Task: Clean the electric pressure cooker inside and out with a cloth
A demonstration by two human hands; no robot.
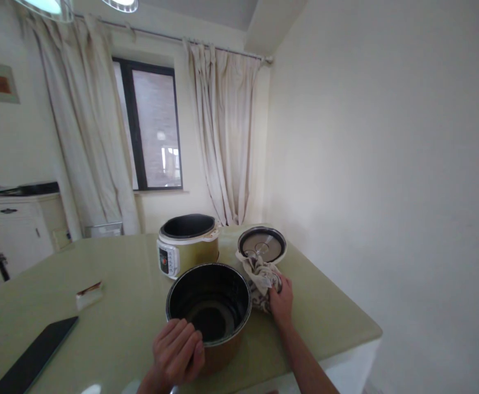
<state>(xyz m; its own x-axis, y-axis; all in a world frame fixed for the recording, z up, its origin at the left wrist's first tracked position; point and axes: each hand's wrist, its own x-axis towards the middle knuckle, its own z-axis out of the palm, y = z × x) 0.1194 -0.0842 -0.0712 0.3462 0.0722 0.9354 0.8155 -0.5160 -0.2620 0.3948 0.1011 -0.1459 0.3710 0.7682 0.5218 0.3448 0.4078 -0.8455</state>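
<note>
Right now my left hand (179, 350) rests with fingers curled over the near rim of the pot (209, 306), which stands on the desk (120, 306) close to me. My right hand (281, 300) is closed on the cloth (262, 276), just right of the pot. Behind the cloth lies the lid (262, 244); the cooker (187, 243) stands behind the pot. A dark tablet (34, 355) lies far left.

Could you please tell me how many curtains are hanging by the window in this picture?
2: the left curtain hangs left of the window, and the right curtain hangs to its right, near the corner. Neither covers the glass.
</note>
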